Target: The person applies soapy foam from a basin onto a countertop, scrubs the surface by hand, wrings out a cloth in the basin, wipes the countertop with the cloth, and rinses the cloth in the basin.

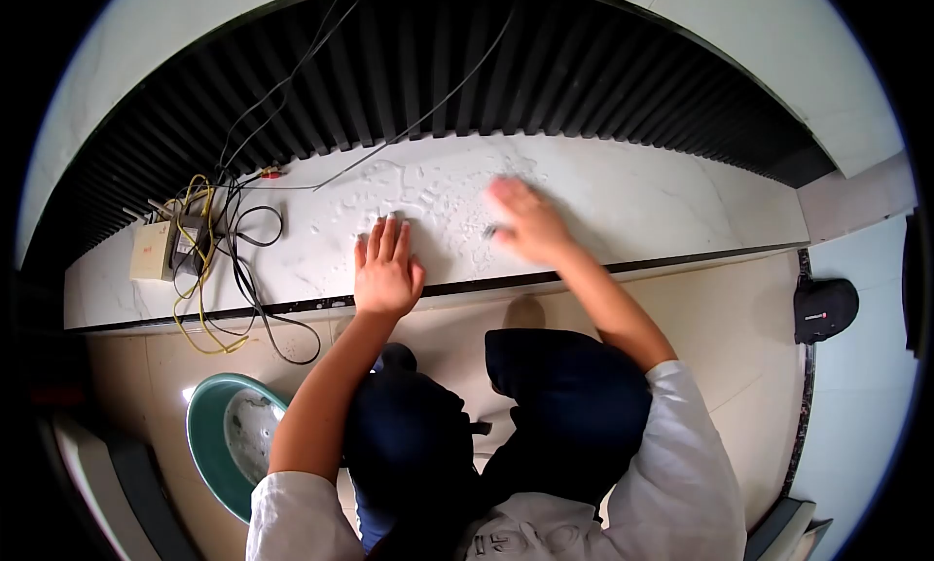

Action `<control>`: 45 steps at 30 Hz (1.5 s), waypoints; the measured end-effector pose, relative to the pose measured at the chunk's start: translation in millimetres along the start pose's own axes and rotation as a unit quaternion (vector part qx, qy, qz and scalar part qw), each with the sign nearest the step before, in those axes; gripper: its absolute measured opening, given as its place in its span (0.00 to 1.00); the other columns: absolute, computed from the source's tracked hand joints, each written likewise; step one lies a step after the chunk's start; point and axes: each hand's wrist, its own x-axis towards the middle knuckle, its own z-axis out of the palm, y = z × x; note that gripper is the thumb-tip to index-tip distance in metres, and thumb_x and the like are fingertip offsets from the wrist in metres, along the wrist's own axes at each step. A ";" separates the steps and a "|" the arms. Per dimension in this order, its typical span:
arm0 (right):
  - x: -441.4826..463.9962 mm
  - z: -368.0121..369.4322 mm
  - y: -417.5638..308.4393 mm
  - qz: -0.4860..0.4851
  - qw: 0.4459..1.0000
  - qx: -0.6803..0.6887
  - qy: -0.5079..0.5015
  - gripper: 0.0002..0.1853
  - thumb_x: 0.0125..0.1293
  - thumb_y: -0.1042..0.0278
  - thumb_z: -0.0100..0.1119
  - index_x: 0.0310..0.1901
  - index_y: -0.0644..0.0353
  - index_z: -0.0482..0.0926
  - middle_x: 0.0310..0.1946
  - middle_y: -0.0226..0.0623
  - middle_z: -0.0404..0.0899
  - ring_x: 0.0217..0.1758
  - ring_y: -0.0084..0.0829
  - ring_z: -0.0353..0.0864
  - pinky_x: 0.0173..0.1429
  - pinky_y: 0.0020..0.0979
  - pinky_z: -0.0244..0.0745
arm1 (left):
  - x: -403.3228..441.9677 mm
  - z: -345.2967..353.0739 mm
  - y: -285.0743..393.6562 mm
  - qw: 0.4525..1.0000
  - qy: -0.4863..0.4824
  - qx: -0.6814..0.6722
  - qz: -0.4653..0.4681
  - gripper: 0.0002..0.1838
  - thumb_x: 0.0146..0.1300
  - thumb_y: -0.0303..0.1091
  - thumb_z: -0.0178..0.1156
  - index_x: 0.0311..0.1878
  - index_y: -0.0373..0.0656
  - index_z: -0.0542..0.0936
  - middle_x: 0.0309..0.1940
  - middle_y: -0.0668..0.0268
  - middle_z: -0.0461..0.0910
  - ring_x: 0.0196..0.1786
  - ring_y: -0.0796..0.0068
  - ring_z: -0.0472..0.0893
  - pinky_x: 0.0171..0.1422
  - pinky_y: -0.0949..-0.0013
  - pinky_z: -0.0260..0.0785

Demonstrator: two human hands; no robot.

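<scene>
My left hand [383, 271] lies flat, fingers stretched out, on a white marble-look ledge [671, 206] near its dark front edge. It holds nothing that I can see. Farther right, my right hand [530, 222] is over the ledge, its fingers smeared by motion. A small dark thing [490, 232] shows beside its thumb; its kind, and whether the hand grips it, is unclear. Water drops and wet patches [404, 183] spread over the ledge around and beyond both hands.
A beige box [153, 251] with yellow and black cables [238, 269] sits at the ledge's left end. Black slats [418, 65] line the back, with thin wires hanging in front. A green basin [209, 444] with sudsy water stands on the floor. A black bag-like item [827, 310] lies right.
</scene>
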 end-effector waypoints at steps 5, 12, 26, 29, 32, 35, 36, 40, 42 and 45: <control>15.2 3.6 -14.4 0.076 0.997 0.000 0.010 0.38 0.62 0.45 0.45 0.68 0.56 0.48 0.70 0.36 0.42 0.73 0.34 0.40 0.73 0.35 0.38 | -1.1 0.8 -0.4 1.000 0.012 -0.001 0.002 0.28 0.54 0.37 0.48 0.60 0.40 0.65 0.62 0.54 0.62 0.66 0.57 0.58 0.68 0.50 0.47; 25.7 -2.8 -14.6 0.134 0.989 -0.020 0.060 0.31 0.66 0.51 0.38 0.67 0.55 0.49 0.70 0.34 0.46 0.73 0.34 0.40 0.73 0.34 0.38 | -0.7 -1.2 0.2 1.000 0.004 -0.007 -0.004 0.28 0.54 0.38 0.49 0.60 0.40 0.65 0.62 0.55 0.61 0.66 0.57 0.57 0.68 0.49 0.46; 20.2 18.7 -54.9 0.183 0.982 -0.003 0.034 0.37 0.63 0.44 0.38 0.67 0.60 0.47 0.70 0.41 0.40 0.74 0.38 0.36 0.73 0.39 0.33 | -0.1 -2.8 0.2 1.000 -0.004 -0.014 -0.007 0.28 0.55 0.38 0.49 0.60 0.41 0.65 0.62 0.55 0.62 0.67 0.57 0.57 0.68 0.49 0.46; 41.9 7.9 -56.6 0.094 0.995 0.013 0.037 0.35 0.64 0.46 0.39 0.67 0.58 0.48 0.70 0.39 0.42 0.73 0.38 0.37 0.73 0.39 0.33 | -0.6 -1.5 0.1 1.000 -0.002 -0.010 -0.009 0.28 0.55 0.38 0.49 0.60 0.41 0.65 0.62 0.55 0.61 0.67 0.57 0.57 0.68 0.49 0.46; 60.6 -3.3 -16.9 0.172 0.984 0.013 0.050 0.34 0.65 0.48 0.37 0.68 0.57 0.48 0.70 0.38 0.42 0.73 0.38 0.37 0.73 0.38 0.33 | 2.4 -1.2 -2.1 1.000 0.007 -0.014 -0.003 0.28 0.55 0.38 0.49 0.60 0.41 0.65 0.62 0.55 0.62 0.66 0.58 0.58 0.68 0.50 0.46; 43.4 10.5 -22.7 0.314 0.945 -0.061 0.070 0.35 0.65 0.46 0.36 0.68 0.57 0.46 0.70 0.39 0.40 0.73 0.36 0.37 0.73 0.36 0.33 | -1.3 0.3 -1.1 1.000 0.009 -0.008 -0.003 0.28 0.54 0.38 0.50 0.60 0.41 0.66 0.61 0.56 0.63 0.65 0.58 0.60 0.68 0.51 0.47; 41.3 24.2 -39.7 0.279 0.958 -0.040 0.046 0.37 0.63 0.44 0.38 0.68 0.58 0.47 0.70 0.40 0.41 0.74 0.35 0.37 0.73 0.37 0.33 | -1.2 0.1 -1.0 1.000 0.006 -0.005 -0.006 0.28 0.54 0.38 0.50 0.60 0.41 0.66 0.61 0.56 0.63 0.65 0.58 0.60 0.68 0.51 0.47; 48.0 4.3 -73.5 0.049 0.999 0.005 0.015 0.36 0.63 0.44 0.39 0.67 0.57 0.48 0.70 0.35 0.45 0.73 0.35 0.39 0.73 0.39 0.35 | -0.3 2.6 -1.1 1.000 0.011 0.004 -0.005 0.27 0.55 0.40 0.49 0.59 0.41 0.68 0.61 0.56 0.63 0.66 0.59 0.59 0.67 0.49 0.49; 65.8 13.6 -45.4 0.202 0.974 0.007 0.099 0.34 0.64 0.47 0.38 0.67 0.58 0.50 0.69 0.37 0.46 0.73 0.35 0.40 0.73 0.38 0.35 | -1.6 2.2 -0.6 1.000 0.016 -0.002 -0.002 0.27 0.55 0.41 0.49 0.58 0.41 0.68 0.61 0.56 0.63 0.66 0.59 0.59 0.67 0.49 0.49; 60.9 18.6 -37.5 0.255 0.959 0.003 0.123 0.34 0.64 0.48 0.38 0.67 0.59 0.50 0.69 0.40 0.46 0.73 0.36 0.39 0.73 0.38 0.33 | -2.3 2.7 -1.2 1.000 0.019 0.000 0.002 0.27 0.55 0.41 0.49 0.58 0.41 0.68 0.61 0.56 0.63 0.66 0.59 0.59 0.67 0.49 0.49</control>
